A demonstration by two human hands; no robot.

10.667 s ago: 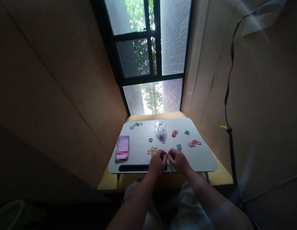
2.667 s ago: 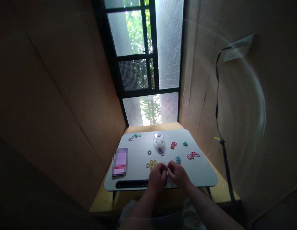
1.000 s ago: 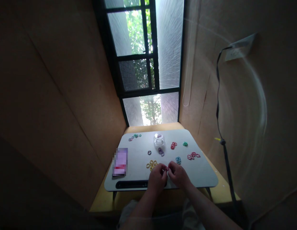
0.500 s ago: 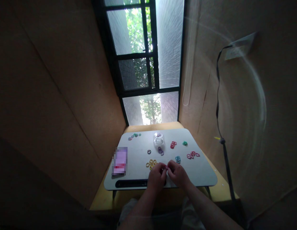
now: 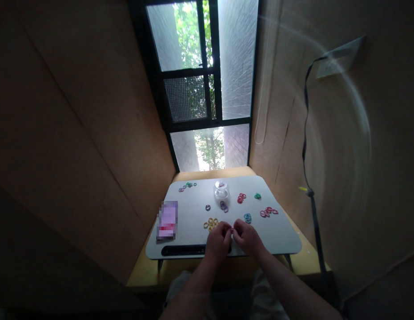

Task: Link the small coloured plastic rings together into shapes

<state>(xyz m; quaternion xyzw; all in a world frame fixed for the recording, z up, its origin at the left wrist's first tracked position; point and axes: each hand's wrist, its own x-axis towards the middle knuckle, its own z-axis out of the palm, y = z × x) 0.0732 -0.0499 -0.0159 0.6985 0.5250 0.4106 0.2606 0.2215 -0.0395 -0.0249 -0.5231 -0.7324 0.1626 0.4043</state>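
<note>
No displacement of the loose bands is found against the earlier views; only the camera's tilt has shifted slightly. The left hand and right hand are still held together at the near edge of the white lap table, so the same fine handling is judged to be unfinished. Both grips are drawn to a close pinch, fingers curled, with a small pink piece apparently held between the fingertips of both.

The yellow bands lie just beyond the left hand and are partly covered by it; the blue bands lie just beyond the right.

The piece is mostly hidden by the fingers, and its form cannot be made out. The right part of the black slot is obscured by the left hand. A purple rectangular object is pixelated and cannot be identified. Both forearms are cut off below.
</note>
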